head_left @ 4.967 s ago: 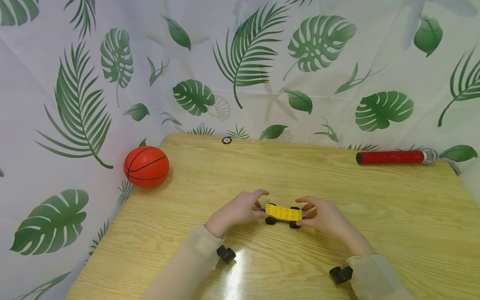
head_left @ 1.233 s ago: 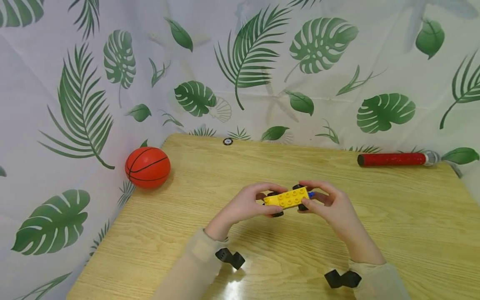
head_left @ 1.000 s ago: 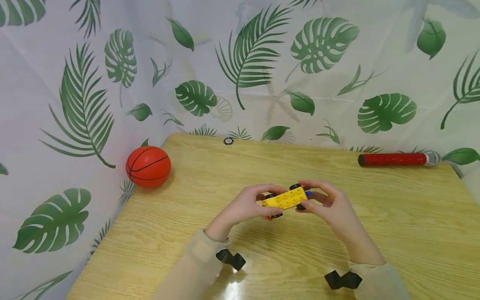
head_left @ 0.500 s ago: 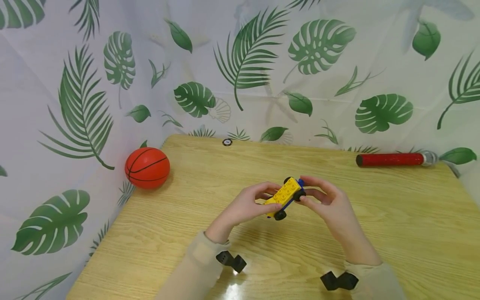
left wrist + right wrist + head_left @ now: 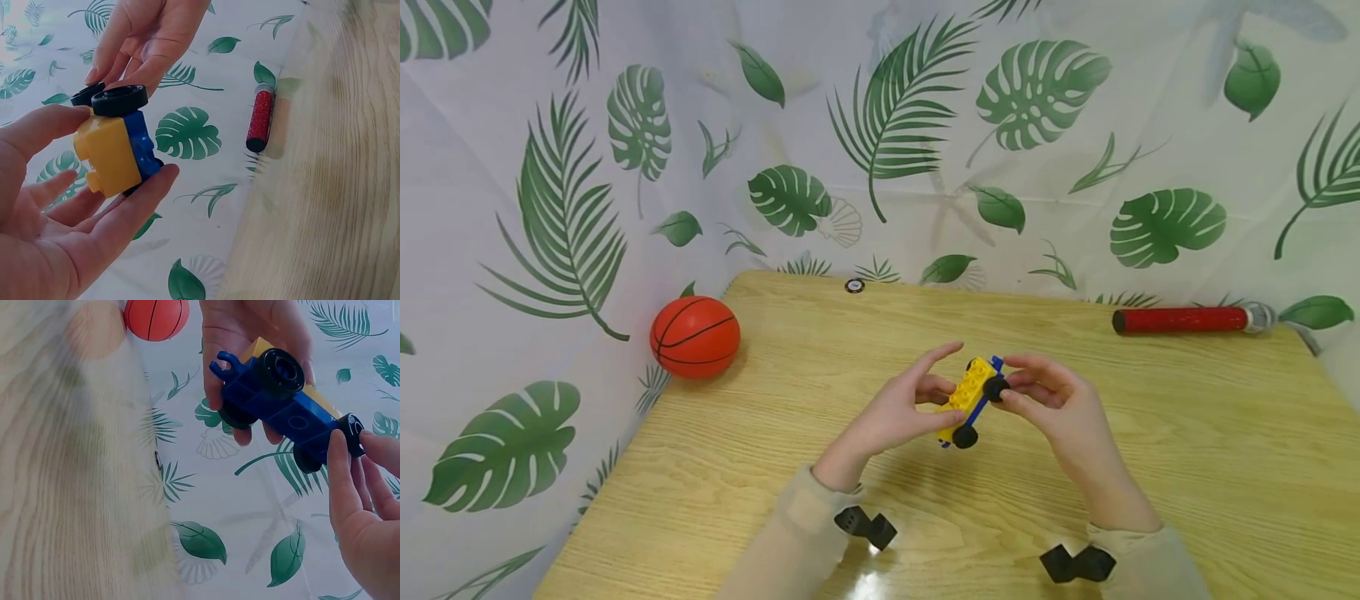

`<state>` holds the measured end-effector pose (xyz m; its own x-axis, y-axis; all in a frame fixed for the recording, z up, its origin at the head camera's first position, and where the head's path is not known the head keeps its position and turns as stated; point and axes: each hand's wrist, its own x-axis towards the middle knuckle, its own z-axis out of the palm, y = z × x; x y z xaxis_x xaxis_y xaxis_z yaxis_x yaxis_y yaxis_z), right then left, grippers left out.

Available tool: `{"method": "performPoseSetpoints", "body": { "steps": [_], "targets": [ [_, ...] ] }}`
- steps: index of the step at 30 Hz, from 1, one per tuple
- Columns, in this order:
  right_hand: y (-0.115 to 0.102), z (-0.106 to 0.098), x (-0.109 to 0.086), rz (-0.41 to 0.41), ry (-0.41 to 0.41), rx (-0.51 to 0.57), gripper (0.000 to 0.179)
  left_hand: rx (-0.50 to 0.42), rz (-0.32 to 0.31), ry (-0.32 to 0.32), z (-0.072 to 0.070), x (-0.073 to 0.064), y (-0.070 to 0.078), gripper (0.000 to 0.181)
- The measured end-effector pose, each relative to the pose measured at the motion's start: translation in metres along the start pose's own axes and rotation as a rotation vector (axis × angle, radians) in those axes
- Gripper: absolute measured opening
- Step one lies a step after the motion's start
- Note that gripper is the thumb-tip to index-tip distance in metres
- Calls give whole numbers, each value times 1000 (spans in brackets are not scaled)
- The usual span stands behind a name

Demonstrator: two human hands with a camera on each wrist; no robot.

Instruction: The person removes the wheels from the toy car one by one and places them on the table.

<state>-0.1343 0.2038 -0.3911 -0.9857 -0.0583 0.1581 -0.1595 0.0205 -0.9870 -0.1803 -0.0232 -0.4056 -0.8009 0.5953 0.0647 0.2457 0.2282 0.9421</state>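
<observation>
A toy car (image 5: 972, 387) with a yellow studded top, blue base and black wheels is held above the wooden table, tilted. My left hand (image 5: 891, 412) grips its front end with the thumb on the near side, index finger lifted away. In the left wrist view, that thumb presses the yellow body (image 5: 112, 156) near a wheel, other fingers behind and below. My right hand (image 5: 1063, 408) pinches one black wheel (image 5: 996, 389) at the other end. The right wrist view shows the blue underside (image 5: 300, 422), with a hook, and right fingertips on the wheel (image 5: 351, 432).
A red basketball (image 5: 695, 337) sits at the table's left edge. A small black-and-white disc (image 5: 854, 286) lies at the back edge. At the back right lies a red microphone-shaped tube (image 5: 1183, 320). A leaf-print cloth (image 5: 925, 225) hangs behind the table (image 5: 820, 333).
The toy car has risen from the table into both hands. Over the last second it has turned steeper, its hooked end swinging up and away; my left index finger has lifted off.
</observation>
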Motion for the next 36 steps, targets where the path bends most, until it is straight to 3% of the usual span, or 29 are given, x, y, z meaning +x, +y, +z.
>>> {"method": "performPoseSetpoints", "body": {
  "steps": [7,12,19,30,36],
  "targets": [
    [3,5,0,21,-16,55,32,41,101,-15,1,-1,-2,70],
    [3,10,1,50,-8,76,29,54,140,-7,2,-1,-4,68],
    [5,15,1,88,11,68,19,43,118,18,3,-1,-4,67],
    [4,19,3,152,33,-42,34,-9,74,10,4,-2,-2,68],
    [4,19,4,162,46,-59,32,19,83,10,5,-2,0,70]
  ]
}}
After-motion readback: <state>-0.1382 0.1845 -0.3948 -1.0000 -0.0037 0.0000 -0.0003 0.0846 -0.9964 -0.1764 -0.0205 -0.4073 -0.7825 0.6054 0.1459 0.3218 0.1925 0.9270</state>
